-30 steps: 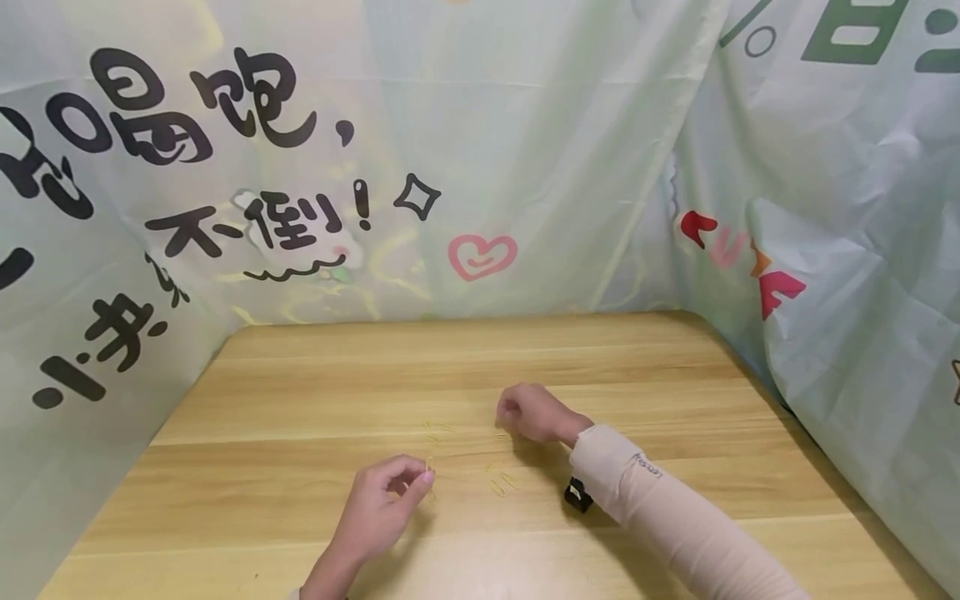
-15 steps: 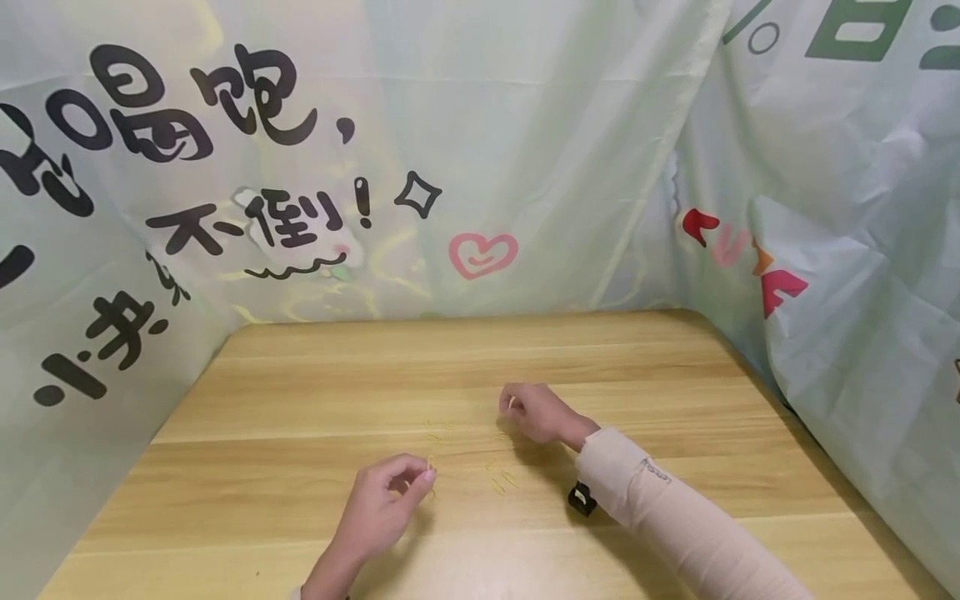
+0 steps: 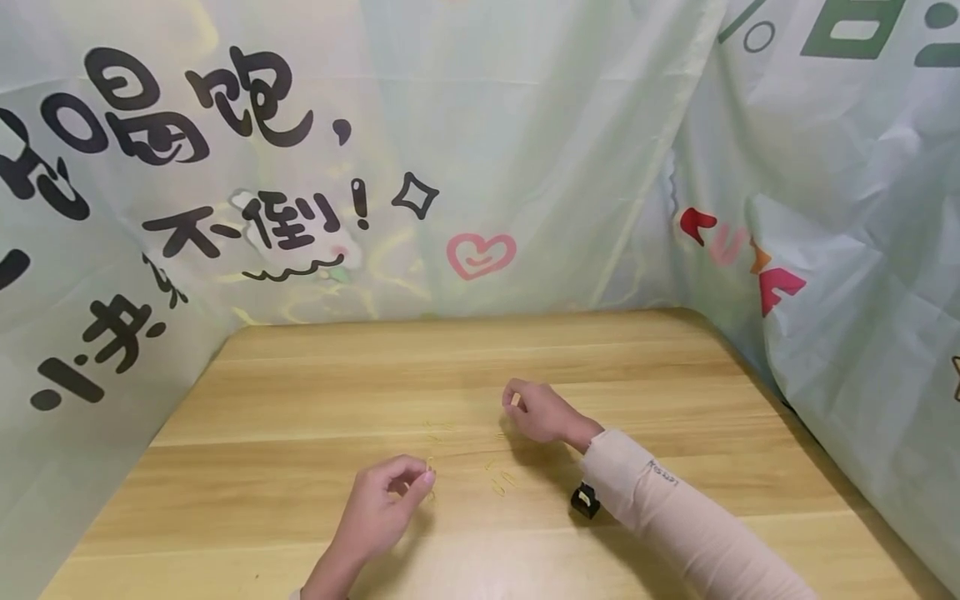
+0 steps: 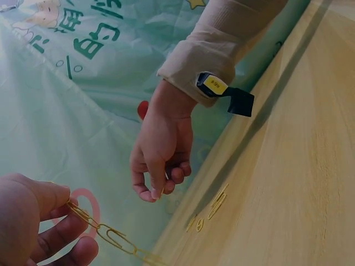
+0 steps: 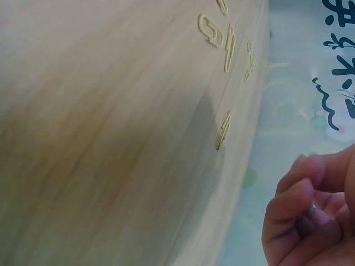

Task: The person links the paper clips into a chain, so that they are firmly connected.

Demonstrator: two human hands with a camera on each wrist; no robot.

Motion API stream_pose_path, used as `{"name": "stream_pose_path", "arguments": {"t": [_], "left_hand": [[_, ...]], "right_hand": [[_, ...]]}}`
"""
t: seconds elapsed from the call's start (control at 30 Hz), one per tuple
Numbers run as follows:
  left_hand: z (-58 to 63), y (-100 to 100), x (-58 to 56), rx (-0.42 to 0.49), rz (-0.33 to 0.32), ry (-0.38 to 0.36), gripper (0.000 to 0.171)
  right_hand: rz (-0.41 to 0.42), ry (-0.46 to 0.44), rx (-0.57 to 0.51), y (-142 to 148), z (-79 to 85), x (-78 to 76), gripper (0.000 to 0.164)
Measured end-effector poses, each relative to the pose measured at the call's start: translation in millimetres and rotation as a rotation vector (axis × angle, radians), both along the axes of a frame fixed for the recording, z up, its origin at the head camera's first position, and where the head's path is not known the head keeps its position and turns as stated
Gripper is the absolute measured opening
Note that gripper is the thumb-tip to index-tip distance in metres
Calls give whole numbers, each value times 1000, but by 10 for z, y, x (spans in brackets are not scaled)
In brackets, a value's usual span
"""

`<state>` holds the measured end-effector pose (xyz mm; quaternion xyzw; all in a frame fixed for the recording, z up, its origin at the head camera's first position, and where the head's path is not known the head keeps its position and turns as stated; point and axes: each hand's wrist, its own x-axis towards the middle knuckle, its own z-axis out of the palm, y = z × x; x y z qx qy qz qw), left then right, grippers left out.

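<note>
My left hand [image 3: 386, 504] pinches a chain of linked yellow paper clips [image 4: 115, 237] between thumb and fingers; the chain hangs down from the fingertips. Farther right and back, my right hand [image 3: 542, 410] is over the table with thumb and fingertips brought together. In the left wrist view, a sliver of yellow like a paper clip [image 4: 162, 192] shows at those fingertips. Loose paper clips [image 3: 501, 482] lie in front of the right hand, others [image 3: 437, 429] beyond the left hand. One more loose clip [image 5: 223, 131] lies near the right hand's shadow.
The wooden table [image 3: 337, 375] reaches back to a printed fabric backdrop [image 3: 525, 167] with black lettering, which also stands along both sides. A small black device [image 3: 585, 500] is fixed at the right sleeve's cuff [image 3: 618, 462], low over the table.
The right hand and forearm have shifted slightly right, the hand a touch farther back. The left hand keeps its place with the chain.
</note>
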<state>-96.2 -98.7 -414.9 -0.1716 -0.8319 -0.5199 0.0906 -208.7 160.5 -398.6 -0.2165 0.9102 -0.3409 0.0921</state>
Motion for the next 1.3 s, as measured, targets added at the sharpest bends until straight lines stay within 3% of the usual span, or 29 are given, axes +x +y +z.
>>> {"name": "stream_pose_path", "arguments": {"t": [0.37, 0.67, 0.97, 1.1, 1.3], "left_hand": [[-16, -3, -19, 6, -9, 20, 4], [-9, 8, -9, 1, -2, 12, 5], [-34, -11, 15, -2, 5, -3, 5], [-27, -8, 1, -3, 3, -4, 4], [-4, 6, -6, 0, -3, 0, 4]], "right_hand": [[-82, -37, -115, -19, 60, 13, 23], [-160, -75, -197, -37, 38, 8, 23], [-131, -74, -209, -40, 21, 39, 30], [-95, -72, -234, -32, 48, 47, 21], [-58, -58, -264, -34, 81, 59, 20]]}}
